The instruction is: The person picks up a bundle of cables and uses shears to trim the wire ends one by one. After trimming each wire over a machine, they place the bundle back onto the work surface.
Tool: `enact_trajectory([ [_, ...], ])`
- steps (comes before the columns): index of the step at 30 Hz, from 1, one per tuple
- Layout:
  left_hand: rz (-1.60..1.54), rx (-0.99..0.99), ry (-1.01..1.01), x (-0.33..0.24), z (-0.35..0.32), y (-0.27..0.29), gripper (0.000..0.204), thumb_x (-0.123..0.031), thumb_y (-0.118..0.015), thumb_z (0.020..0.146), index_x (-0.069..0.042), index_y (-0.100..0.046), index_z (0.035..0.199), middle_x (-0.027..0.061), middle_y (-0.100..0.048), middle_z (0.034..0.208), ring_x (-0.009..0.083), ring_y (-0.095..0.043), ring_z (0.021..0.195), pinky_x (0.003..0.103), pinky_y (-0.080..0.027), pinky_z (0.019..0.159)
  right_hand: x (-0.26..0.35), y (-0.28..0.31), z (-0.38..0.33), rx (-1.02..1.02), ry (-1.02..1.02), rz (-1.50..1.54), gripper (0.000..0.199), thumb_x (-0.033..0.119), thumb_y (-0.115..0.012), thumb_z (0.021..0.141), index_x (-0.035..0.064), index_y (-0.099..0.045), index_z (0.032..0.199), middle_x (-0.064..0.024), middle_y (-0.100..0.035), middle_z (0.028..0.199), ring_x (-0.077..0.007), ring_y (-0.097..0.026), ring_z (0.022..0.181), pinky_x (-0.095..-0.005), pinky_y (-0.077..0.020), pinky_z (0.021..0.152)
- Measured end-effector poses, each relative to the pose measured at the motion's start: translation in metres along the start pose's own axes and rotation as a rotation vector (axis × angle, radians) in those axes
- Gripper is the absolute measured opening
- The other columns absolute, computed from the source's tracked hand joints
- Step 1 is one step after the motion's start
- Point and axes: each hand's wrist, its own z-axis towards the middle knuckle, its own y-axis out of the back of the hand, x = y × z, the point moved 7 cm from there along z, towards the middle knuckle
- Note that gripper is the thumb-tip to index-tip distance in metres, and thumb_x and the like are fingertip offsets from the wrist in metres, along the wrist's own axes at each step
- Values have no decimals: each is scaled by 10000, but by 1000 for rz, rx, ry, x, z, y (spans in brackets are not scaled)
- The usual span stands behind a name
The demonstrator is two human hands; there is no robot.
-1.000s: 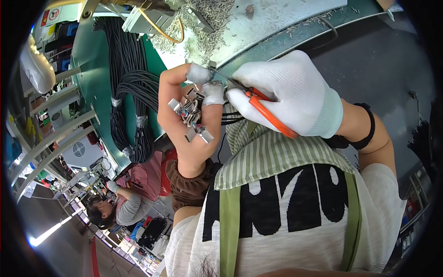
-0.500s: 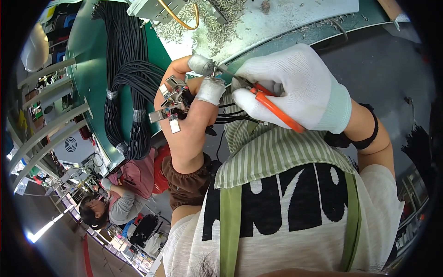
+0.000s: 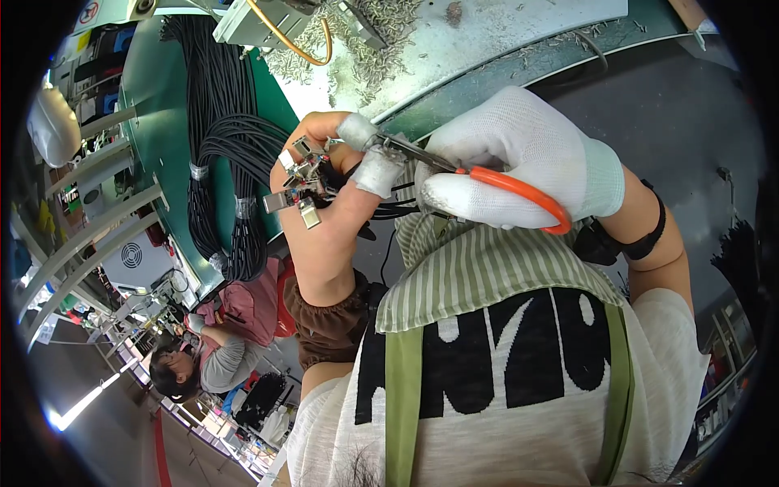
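Note:
My left hand (image 3: 329,195) is closed around several black cables (image 3: 393,209); their metal plug connectors (image 3: 307,183) stick up out of the fist. White tape wraps its thumb and forefinger, which pinch together around something small that I cannot make out. My right hand (image 3: 519,162), in a white knit glove, grips long-nosed pliers (image 3: 519,188) with orange handles. The slim dark jaws reach left to the two taped fingertips. Whether the jaw tips are closed on a connector is hidden there.
Thick bundles of black cable (image 3: 223,122) lie on the green bench (image 3: 154,178). Many small metal bits (image 3: 365,61) are scattered on a white board (image 3: 503,40), beside a grey device (image 3: 260,28) with a yellow tube. A co-worker (image 3: 215,357) sits at lower left.
The pliers have turned flatter, and their jaws now show more fully between my hands. My right hand has shifted slightly right and down. My left hand keeps hold of the cables.

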Motion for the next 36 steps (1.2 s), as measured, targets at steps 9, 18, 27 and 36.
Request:
enact_trajectory([
  [9, 54, 3, 9, 1, 2, -4, 251, 29, -681, 747, 24, -564, 969, 11, -611, 799, 30, -543, 672, 168, -421, 603, -5, 2, -5, -9, 27, 66, 308, 239, -611, 835, 11, -531, 644, -65, -468, 512, -174, -471, 456, -320, -367, 473],
  [18, 275, -67, 7, -5, 2, -9, 215, 62, -656, 771, 7, -583, 966, -46, -540, 699, 0, -452, 623, 151, -343, 558, 9, -1, -25, -473, 111, -708, 100, 121, -659, 769, 39, -609, 743, -67, -498, 550, -220, -483, 454, -294, -362, 445],
  [27, 149, -116, -15, 4, 0, -11, 274, 44, -671, 795, 0, -555, 1039, -47, -528, 685, 6, -431, 602, 151, -340, 565, 4, 0, -18, -541, 160, -275, 106, 104, -665, 765, 47, -593, 712, -89, -513, 560, -253, -511, 475, -331, -395, 457],
  [36, 228, -6, -254, -3, -9, -14, 281, 44, -660, 797, 8, -524, 1041, 21, -602, 814, 32, -523, 663, 172, -397, 619, 2, 0, -18, -474, 92, -117, 131, 81, -660, 776, 24, -582, 689, -61, -461, 532, -145, -452, 447, -285, -358, 444],
])
